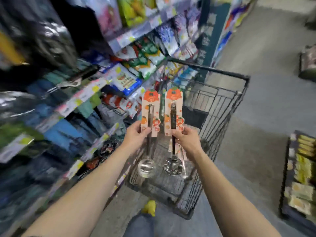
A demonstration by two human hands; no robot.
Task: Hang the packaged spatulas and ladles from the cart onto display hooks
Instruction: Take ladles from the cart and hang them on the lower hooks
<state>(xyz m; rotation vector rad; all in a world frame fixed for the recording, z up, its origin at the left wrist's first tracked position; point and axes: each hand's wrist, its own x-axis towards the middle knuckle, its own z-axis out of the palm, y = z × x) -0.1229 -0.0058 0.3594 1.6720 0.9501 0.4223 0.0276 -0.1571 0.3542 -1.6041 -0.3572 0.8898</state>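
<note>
Hanging bowl-down over the cart (pixel 239 103), the left ladle (pixel 147 165) and right ladle (pixel 173 165), both shiny metal on orange-and-pink cards, sit side by side. The left hand (pixel 136 135) pinches the left card's lower edge. The right hand (pixel 187 140) curls round the right ladle's dark handle. Inside the cart's black wire basket, contents are blurred. Packed shelves (pixel 85 93) crowd the cart's left, and open grey floor (pixel 273 100) lies to its right.

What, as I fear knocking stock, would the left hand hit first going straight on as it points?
Likely the cart's far rail: the left hand, holding a carded ladle, points across the basket. Depth is unclear; shelf packets may come first.
</note>
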